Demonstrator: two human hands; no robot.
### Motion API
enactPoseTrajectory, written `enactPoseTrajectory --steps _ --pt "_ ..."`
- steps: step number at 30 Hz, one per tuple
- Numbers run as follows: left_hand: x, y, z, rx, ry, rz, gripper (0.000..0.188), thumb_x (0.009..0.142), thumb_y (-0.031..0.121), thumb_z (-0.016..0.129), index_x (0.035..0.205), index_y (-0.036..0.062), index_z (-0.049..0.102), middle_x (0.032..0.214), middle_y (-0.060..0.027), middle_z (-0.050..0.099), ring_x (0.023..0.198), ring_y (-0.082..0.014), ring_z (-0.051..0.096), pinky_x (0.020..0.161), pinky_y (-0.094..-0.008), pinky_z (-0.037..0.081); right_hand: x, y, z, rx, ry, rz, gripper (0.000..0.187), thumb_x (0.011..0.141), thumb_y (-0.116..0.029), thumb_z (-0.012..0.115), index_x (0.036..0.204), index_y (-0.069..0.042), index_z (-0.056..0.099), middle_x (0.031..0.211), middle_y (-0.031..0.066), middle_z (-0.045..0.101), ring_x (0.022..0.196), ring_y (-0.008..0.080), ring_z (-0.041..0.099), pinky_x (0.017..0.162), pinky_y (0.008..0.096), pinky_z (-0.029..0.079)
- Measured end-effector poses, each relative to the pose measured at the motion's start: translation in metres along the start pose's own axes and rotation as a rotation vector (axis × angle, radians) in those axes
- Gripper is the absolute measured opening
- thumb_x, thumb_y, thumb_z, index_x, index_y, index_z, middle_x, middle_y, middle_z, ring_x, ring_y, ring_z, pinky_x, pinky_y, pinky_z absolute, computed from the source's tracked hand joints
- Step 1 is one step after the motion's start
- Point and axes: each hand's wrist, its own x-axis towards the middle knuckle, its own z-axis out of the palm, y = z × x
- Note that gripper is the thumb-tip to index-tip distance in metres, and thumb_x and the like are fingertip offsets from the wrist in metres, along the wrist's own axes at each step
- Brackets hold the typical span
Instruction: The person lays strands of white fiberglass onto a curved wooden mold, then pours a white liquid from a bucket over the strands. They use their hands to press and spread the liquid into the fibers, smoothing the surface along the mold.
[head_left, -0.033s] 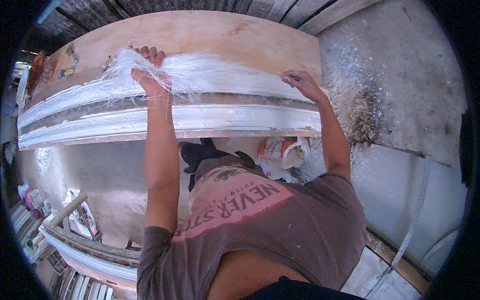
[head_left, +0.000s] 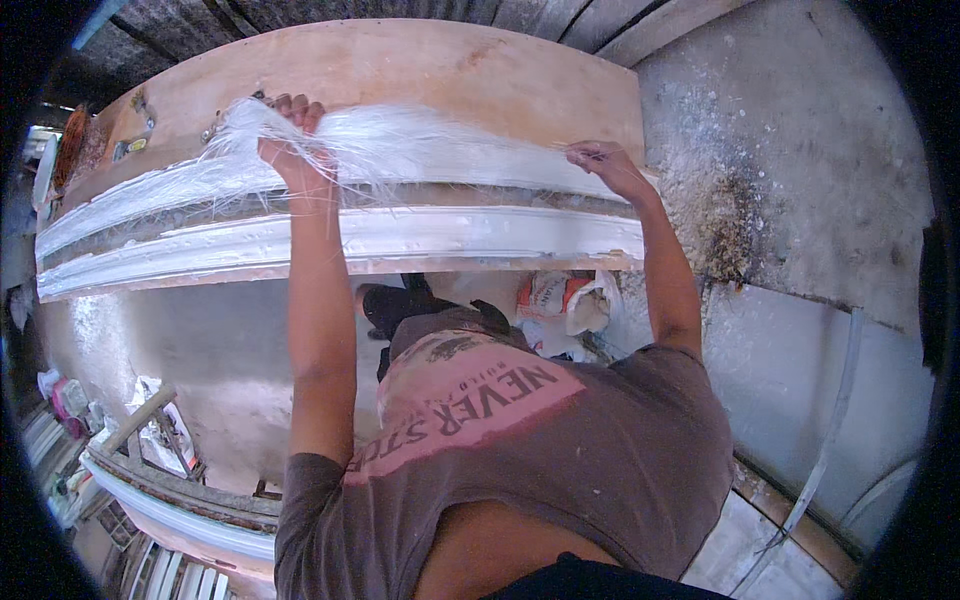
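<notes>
My left hand [head_left: 297, 140] is closed around a loose bundle of white fibre strands [head_left: 400, 136], which fan out to both sides of it above the board. Farther right, my right hand [head_left: 607, 167] pinches the thin, drawn-out end of the same strands between thumb and fingers. Beneath the strands lies a long white moulding strip [head_left: 460, 177] with stray fibres over its left part. A second white moulding strip [head_left: 450, 232] runs parallel to it along the near edge of the wooden board [head_left: 480, 75].
Small items, including a yellowish tape measure-like object [head_left: 136, 146], lie at the board's left end. Under its near edge stands an open red and white sack [head_left: 590, 305]. A wooden frame [head_left: 140, 420] stands lower left. White powder [head_left: 700, 150] covers the floor at right.
Both hands have shifted only slightly, the left one a little leftward and the right one a little rightward. Both keep hold of the strands.
</notes>
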Motion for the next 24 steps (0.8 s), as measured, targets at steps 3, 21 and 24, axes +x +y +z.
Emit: enactPoseTrajectory --steps 3,21,24 --pt "0.012 0.006 0.006 0.053 0.060 0.026 0.019 0.093 0.023 0.046 0.091 0.0066 0.055 0.072 -0.0058 0.051 0.058 -0.0154 0.044 0.046 -0.0266 0.036 -0.005 0.033 -0.024 -0.088 0.022 0.064 0.034 0.088 -0.029 0.067 0.108 -0.002 0.069 0.095 0.0064 0.070 0.084 0.0137 0.060 0.077 0.0288 0.048" --pt "0.011 -0.006 0.020 0.382 0.256 0.086 0.017 0.090 0.017 0.046 0.077 0.0058 0.051 0.071 -0.0080 0.051 0.063 -0.0203 0.048 0.062 -0.0335 0.045 0.025 -0.006 0.057 -0.189 0.189 -0.337 0.080 0.073 -0.035 0.080 0.138 -0.006 0.042 0.143 0.0160 0.040 0.133 0.0289 0.037 0.113 0.0366 0.028" --pt "0.005 -0.017 0.023 0.182 0.141 -0.126 0.020 0.090 0.021 0.047 0.077 0.0063 0.052 0.070 -0.0089 0.054 0.065 -0.0209 0.052 0.066 -0.0333 0.046 0.043 -0.097 0.138 0.054 0.041 -0.562 0.104 0.067 -0.041 0.083 0.144 -0.001 0.027 0.149 0.0234 0.027 0.140 0.0307 0.025 0.116 0.0365 0.019"
